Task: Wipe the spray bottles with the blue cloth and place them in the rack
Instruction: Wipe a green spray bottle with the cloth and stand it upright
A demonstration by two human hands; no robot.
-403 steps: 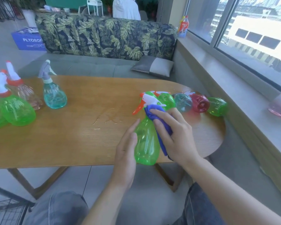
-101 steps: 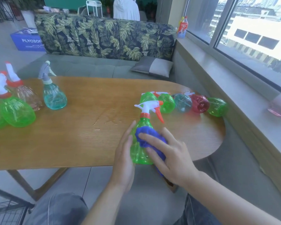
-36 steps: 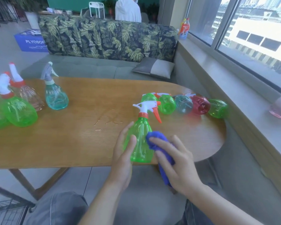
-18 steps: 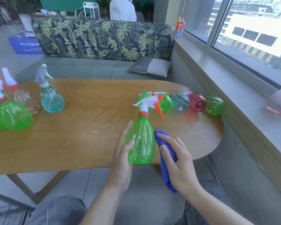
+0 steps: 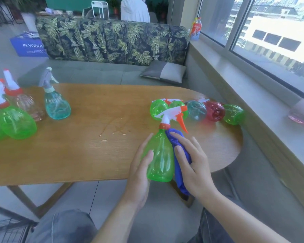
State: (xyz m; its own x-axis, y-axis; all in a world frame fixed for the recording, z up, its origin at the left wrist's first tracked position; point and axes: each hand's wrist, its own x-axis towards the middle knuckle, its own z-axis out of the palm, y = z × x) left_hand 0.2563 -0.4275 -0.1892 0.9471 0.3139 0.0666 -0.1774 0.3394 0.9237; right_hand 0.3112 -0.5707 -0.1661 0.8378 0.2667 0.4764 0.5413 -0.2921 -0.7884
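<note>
Left hand (image 5: 139, 170) gripping green spray bottle (image 5: 159, 158), right hand (image 5: 193, 165) pressing blue cloth (image 5: 180, 165) against its side

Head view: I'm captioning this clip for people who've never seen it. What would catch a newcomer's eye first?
The green bottle at the table's near edge, held upright by the left hand while the right hand presses a blue cloth to its side. Behind it, a row of bottles lies on its side by the table's right end. More bottles stand at the far left.
</note>
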